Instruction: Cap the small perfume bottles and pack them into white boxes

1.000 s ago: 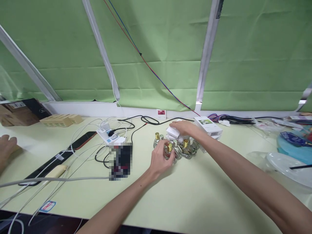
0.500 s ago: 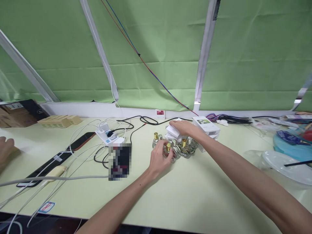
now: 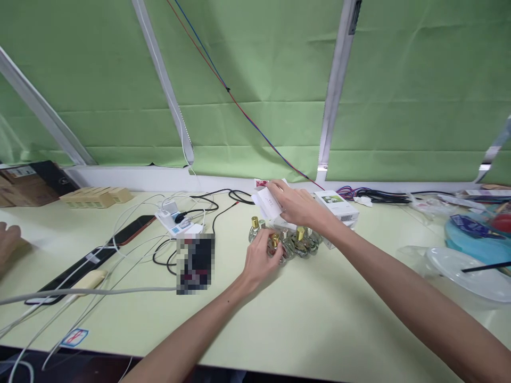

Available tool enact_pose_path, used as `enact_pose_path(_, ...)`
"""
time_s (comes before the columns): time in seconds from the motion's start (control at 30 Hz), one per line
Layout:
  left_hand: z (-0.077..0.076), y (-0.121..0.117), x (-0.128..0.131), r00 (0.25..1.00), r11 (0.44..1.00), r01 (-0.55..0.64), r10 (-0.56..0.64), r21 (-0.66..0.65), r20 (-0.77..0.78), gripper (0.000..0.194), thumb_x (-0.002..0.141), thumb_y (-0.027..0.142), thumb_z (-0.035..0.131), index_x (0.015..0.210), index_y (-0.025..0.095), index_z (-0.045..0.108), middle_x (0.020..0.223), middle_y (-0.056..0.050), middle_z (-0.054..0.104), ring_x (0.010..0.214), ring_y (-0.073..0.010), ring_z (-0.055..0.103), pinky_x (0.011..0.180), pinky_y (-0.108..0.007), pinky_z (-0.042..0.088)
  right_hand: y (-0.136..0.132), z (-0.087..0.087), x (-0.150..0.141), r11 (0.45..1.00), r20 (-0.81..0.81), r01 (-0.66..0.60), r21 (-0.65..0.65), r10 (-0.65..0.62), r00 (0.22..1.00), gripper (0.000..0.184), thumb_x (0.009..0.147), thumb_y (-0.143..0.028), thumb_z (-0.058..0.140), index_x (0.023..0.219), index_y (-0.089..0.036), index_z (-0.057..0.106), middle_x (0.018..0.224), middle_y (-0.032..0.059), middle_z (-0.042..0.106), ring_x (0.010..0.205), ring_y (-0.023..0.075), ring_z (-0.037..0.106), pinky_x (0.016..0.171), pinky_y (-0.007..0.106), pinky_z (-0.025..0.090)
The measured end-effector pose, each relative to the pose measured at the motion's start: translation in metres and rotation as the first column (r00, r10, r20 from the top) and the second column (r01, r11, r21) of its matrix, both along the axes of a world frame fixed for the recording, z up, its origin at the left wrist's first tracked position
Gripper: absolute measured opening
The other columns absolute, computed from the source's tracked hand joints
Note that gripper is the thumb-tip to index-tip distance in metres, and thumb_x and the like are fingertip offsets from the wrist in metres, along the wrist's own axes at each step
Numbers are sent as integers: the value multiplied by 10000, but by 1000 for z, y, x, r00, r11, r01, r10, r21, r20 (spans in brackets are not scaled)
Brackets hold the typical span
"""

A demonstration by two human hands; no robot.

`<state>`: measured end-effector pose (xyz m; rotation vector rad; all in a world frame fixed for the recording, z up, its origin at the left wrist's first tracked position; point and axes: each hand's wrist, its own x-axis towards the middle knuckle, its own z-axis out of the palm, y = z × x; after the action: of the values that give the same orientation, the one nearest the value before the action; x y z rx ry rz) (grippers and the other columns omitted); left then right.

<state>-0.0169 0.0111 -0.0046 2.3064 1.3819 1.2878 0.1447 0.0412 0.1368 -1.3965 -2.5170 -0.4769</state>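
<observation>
My left hand [image 3: 260, 258] has its fingers curled round a small glass bottle with a gold cap [image 3: 275, 240], which looks like a perfume bottle. Several similar clear bottles [image 3: 302, 244] with gold or silver caps stand close together on its right, and one gold-capped bottle [image 3: 254, 230] is just behind the fingers. Above them my right hand [image 3: 297, 205] grips a small white box [image 3: 267, 203], its flaps partly spread. Beneath that hand lies more white packaging, partly hidden. A larger white box with a green picture [image 3: 335, 205] sits beside my right wrist.
Left of my hands lie a pixelated dark device [image 3: 195, 266], a white power strip [image 3: 175, 221] and loose cables. Another person's hand [image 3: 8, 242] is at the left edge. A lidded plastic tub [image 3: 467, 274] stands at right; beige blocks [image 3: 96, 197] are at the back left.
My right hand has lifted the small white box and moved slightly left with it, now partly covering the pink-printed card at the back. My left hand stays at the bottle.
</observation>
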Motion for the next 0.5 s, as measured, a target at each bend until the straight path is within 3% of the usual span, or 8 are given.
enact_pose_path(0.2, 4, 0, 0, 1000, 997, -17, 17, -71, 5, 204, 873, 252, 573, 1068, 195, 599, 911, -45, 682, 623, -156, 590, 627, -306, 477, -51, 17, -8, 999, 10, 9, 54, -9, 1000, 801, 813, -123, 564, 1536, -187, 224, 1535, 190, 399, 801, 222, 656, 546, 298, 365)
enact_pose_path(0.33, 2, -2, 0, 999, 981, 16, -6, -193, 51, 151, 830, 209, 602, 979, 201, 629, 778, -25, 675, 636, -179, 612, 599, -307, 488, -91, 22, -14, 998, 34, 40, 48, -42, 999, 776, 808, -133, 585, 1522, -172, 283, 1396, 174, 536, 704, 193, 643, 505, 291, 339)
enact_pose_path(0.4, -2, -3, -1, 991, 972, 81, -55, -219, 121, 133, 830, 205, 610, 962, 203, 626, 816, -31, 697, 694, -193, 645, 607, -307, 515, -109, 23, -15, 998, 69, 64, 17, -65, 996, 743, 810, -138, 611, 1497, -154, 330, 1305, 170, 593, 688, 195, 647, 508, 292, 352)
enact_pose_path(0.5, -4, -4, -3, 983, 967, 124, -90, -221, 157, 53, 831, 226, 621, 881, 207, 615, 803, -27, 688, 700, -194, 650, 588, -301, 526, -130, 17, -15, 984, 134, 120, -129, -103, 986, 711, 810, -138, 647, 1471, -138, 387, 1167, 153, 649, 646, 193, 652, 488, 289, 356)
